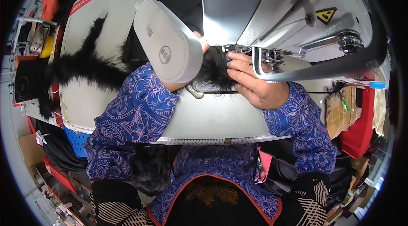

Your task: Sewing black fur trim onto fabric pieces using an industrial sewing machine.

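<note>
A piece of black fur (pixel 216 72) lies on the bed of a sewing machine (pixel 238 7), under and around its needle area. My right hand (pixel 264 90) rests on the right side of the fur, its fingers stretched out and lying flat close to the presser foot. The white lamp head (pixel 169 41) hides most of my left hand (pixel 204 43). Only a fingertip and part of the wrist show past the lamp, at the fur's left side, so its grip is hidden. The needle itself cannot be made out.
Long strips of black fur (pixel 89 69) trail over the pale table (pixel 212 120) to the left. A metal guard bar (pixel 323 71) crosses above my right hand. A dark speaker-like box (pixel 26 80) stands far left. Cardboard (pixel 340 113) and a red bin (pixel 361 128) are at right.
</note>
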A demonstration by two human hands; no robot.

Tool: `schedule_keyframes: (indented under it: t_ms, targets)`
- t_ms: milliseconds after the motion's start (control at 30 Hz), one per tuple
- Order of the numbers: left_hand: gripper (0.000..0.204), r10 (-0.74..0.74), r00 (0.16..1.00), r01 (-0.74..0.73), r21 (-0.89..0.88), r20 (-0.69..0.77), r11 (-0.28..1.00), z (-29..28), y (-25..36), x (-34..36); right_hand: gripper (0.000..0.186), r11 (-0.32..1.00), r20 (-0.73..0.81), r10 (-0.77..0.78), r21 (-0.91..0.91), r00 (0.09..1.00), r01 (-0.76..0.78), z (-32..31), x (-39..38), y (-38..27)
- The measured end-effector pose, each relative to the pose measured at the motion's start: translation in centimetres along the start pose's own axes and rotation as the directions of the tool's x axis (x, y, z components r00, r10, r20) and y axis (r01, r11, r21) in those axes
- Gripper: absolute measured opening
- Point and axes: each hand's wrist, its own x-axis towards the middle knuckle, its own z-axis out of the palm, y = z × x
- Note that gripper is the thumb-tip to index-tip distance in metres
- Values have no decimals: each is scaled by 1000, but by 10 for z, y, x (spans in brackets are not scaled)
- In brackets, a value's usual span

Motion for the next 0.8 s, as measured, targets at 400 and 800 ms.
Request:
schedule_keyframes:
  t_ms: [400,800]
  targets:
    - [25,-198,956,241,-195,218,951,-29,11,2,37,999,14,24,37,1000,-24,-3,-6,2]
    - [26,400,911,-358,-295,97,886,-18,-8,-3,22,998,-18,14,66,1000,-13,-6,-4,-1]
